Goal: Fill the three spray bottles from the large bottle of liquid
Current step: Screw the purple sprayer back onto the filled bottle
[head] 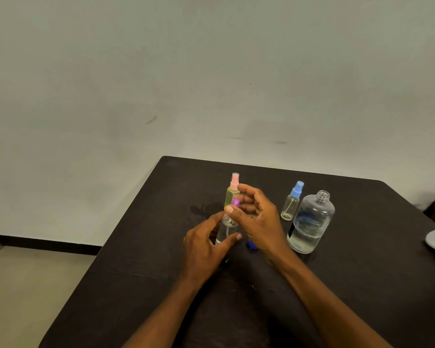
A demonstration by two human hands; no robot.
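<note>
Head view, centre of frame: left hand (206, 244) curls round the clear spray bottle (226, 232); right hand (260, 222) pinches the purple spray head (235, 203) at its top. Behind stands a yellow-green spray bottle (232, 195). Rightward stand a blue-capped spray bottle (290, 205), then the uncapped large bottle (310, 222).

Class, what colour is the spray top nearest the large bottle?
Blue spray top; head view.

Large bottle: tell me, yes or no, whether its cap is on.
No, the large bottle stands with its threaded neck bare and open, with no cap on it.
</note>
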